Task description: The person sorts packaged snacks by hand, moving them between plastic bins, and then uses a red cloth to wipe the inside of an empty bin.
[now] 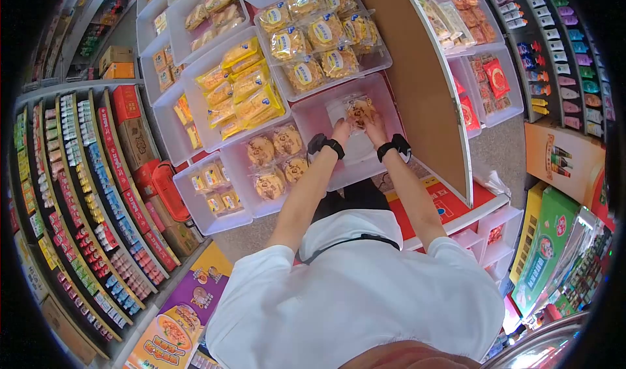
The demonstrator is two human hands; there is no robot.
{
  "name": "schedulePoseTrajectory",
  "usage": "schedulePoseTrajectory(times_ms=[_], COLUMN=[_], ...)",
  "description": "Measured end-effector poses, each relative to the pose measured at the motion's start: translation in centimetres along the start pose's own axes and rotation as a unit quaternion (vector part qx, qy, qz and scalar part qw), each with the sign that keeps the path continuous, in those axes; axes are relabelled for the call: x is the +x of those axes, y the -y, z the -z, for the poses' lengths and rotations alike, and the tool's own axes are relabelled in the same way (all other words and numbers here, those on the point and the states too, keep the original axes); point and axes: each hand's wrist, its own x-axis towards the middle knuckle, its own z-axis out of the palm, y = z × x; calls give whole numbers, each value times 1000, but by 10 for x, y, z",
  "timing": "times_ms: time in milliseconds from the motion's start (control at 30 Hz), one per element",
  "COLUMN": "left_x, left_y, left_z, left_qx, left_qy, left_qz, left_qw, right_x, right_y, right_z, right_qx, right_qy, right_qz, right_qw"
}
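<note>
Near the upper centre of the frame, a packet lies between the left hand and right hand, within the outline of the centre bin. Directly above is the upper bin; to the lower left, the lower bin. Right stands a board, with side bins beyond. Shelves line the left edge.

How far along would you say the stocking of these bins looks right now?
The left-hand bin looks done, with four round packs laid in it. In work is one pack, held by the right hand with the left hand close beside it. The bin below them shows no other pack, so filling it probably remains.
</note>
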Motion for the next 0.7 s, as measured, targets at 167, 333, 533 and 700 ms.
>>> schedulePoseTrajectory(times_ms=[167,333,533,700], left_x=[-13,28,46,0], left_y=[-15,27,54,25], left_z=[-5,-7,0,3], left_qx=[-22,-58,48,193], left_qy=[66,-14,-46,-46], left_qz=[-25,-52,-6,-22], left_qw=[997,997,998,980], right_x=[-18,-3,-47,-51], right_y=[37,-4,33,14], right_z=[9,3,11,3], right_qx=[129,9,103,127], right_qy=[3,-39,20,-12], right_qz=[-133,-137,-155,-155], right_qw=[983,990,982,980])
